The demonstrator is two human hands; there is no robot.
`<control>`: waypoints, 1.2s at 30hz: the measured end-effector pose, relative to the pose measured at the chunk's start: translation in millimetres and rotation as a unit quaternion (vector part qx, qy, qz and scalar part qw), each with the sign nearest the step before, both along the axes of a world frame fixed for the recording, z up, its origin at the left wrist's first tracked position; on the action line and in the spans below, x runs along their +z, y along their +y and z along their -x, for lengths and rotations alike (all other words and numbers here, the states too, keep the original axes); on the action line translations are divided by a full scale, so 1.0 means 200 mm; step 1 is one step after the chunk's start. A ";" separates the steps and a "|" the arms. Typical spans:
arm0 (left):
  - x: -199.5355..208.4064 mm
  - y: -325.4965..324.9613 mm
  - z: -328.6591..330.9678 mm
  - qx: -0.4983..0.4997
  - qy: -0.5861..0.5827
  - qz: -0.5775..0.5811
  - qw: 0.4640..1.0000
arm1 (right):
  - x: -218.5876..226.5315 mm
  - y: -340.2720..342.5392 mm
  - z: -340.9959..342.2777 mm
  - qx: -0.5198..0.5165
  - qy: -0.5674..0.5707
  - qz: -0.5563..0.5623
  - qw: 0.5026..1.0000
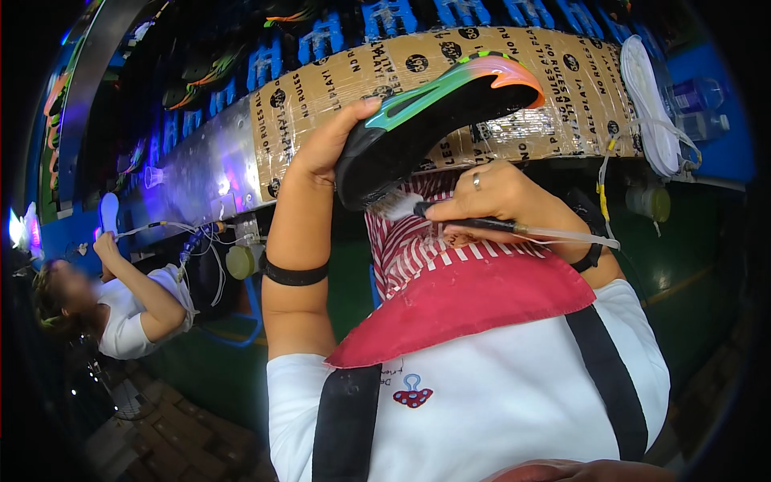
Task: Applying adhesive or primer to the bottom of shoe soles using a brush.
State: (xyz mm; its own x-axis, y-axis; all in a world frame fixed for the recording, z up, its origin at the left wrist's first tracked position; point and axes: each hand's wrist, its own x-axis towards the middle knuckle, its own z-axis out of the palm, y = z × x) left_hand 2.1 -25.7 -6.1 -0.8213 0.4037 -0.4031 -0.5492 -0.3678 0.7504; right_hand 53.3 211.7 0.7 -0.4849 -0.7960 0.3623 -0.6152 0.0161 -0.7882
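Head view: a shoe (pixel 438 120) is held up over the near edge of a cardboard-covered bench (pixel 321 100), its black underside turned toward the wearer, its green-to-orange upper on the far side.
Left hand (pixel 321 149): clamped on the shoe's left end, one digit along the green edge; the remaining fingers are partly hidden.
Right hand (pixel 499 197): fingers closed together around the black handle of a brush (pixel 482 223), a clear tube (pixel 566 234) trailing off to the right.
Bristles: pale, pointing left, close by the shoe's near-left end; whether they touch it cannot be told.
Steadying: the left grip should stay firm on the rim, leaving the black face free for the strokes.
Stroke: light, even passes along the black edge would seem best, keeping bristles off the coloured upper.
Tube: worth keeping slack and clear of the white sole-shaped piece (pixel 645 104) on the right.
Far left: a co-worker (pixel 140 309) holds up a light-blue sole-shaped piece (pixel 109 213).
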 end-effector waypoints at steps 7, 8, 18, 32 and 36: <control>0.05 0.02 0.02 -0.070 0.006 0.128 0.989 | 0.01 0.01 0.01 -0.015 0.048 -0.011 0.999; 0.05 0.01 0.02 -0.071 0.002 0.137 0.988 | 0.01 0.02 0.01 0.006 0.041 -0.039 0.998; 0.05 0.00 0.01 -0.065 -0.006 0.203 0.977 | -0.06 0.03 -0.01 -0.021 0.081 -0.012 0.996; -0.16 0.13 -0.17 0.075 -0.112 -0.067 0.989 | -0.18 0.11 0.12 -0.306 -0.278 0.142 0.899; -0.21 0.16 -0.19 0.078 -0.102 -0.100 0.987 | -0.17 0.14 0.14 -0.339 -0.307 0.162 0.875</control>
